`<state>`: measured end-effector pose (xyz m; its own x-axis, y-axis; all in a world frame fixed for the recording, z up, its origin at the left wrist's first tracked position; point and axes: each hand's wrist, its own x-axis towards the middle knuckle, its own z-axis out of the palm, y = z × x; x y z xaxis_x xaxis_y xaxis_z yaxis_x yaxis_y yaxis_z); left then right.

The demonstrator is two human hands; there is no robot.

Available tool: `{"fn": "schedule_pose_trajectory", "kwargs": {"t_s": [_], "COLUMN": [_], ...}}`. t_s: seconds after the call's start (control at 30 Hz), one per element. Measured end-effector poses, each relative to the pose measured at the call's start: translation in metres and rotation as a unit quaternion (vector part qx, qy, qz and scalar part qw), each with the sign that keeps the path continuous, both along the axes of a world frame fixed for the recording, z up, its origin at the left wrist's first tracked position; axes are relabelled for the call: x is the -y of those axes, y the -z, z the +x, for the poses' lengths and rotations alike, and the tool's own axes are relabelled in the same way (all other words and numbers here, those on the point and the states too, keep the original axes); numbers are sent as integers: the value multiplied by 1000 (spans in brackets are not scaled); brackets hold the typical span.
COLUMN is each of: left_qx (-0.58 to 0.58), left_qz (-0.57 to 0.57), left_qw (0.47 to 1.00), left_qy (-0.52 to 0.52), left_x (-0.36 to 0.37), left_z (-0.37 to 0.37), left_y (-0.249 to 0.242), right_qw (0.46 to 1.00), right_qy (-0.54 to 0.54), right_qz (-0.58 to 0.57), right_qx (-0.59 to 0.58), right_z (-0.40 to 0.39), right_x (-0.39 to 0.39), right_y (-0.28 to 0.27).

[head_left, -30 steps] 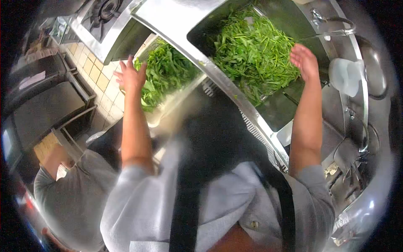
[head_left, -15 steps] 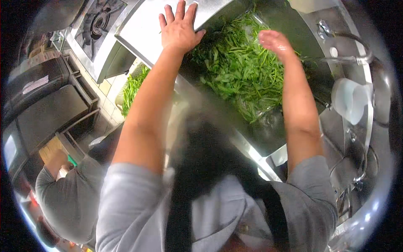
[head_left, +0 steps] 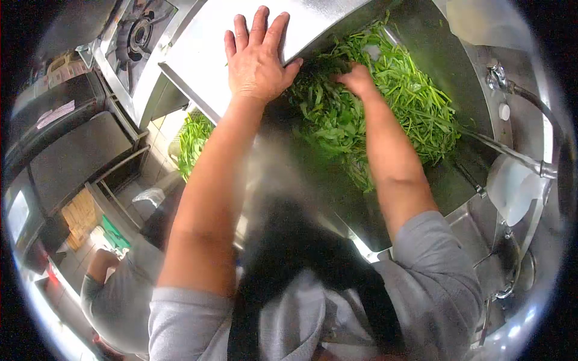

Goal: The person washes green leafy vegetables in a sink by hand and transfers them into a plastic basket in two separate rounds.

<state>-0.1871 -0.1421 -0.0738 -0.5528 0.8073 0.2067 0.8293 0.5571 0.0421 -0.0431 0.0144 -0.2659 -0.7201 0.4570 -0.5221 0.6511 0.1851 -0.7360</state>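
Observation:
A large heap of leafy green vegetables [head_left: 415,108], long-stemmed and wet-looking, lies in a deep metal sink [head_left: 421,36]. My right hand [head_left: 356,81] reaches into the left part of the heap, its fingers curled in among the darker leaves and the fingertips hidden. On the bright metal counter [head_left: 325,18] beside the sink, my left hand [head_left: 257,63] lies flat with its fingers spread, holding nothing. Its thumb is near the sink's edge.
More greens fill a basket [head_left: 194,141] low on the left. A faucet pipe [head_left: 512,153] extends over the sink's right side, near a translucent plastic container [head_left: 515,189]. A stove burner [head_left: 139,37] stands at upper left. Another person [head_left: 123,295] is bent over at lower left.
My right hand has moved left from the right side of the heap and down into the leaves. The greens have shifted. My left hand stays flat on the counter.

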Motion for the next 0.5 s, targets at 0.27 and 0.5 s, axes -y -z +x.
{"fn": "schedule_pose_trajectory", "kwargs": {"t_s": [0.27,0.5], "left_qx": [5,-6], "left_qz": [12,5], "left_qw": [1000,1000], "left_qy": [19,16], "left_x": [3,1], "left_z": [-2,1], "left_y": [2,1], "right_qw": [957,966], "right_qy": [180,124], "right_qz": [-221,-185], "right_qx": [-48,129], "right_z": [52,29], "right_x": [-22,-19], "right_y": [9,-23]}}
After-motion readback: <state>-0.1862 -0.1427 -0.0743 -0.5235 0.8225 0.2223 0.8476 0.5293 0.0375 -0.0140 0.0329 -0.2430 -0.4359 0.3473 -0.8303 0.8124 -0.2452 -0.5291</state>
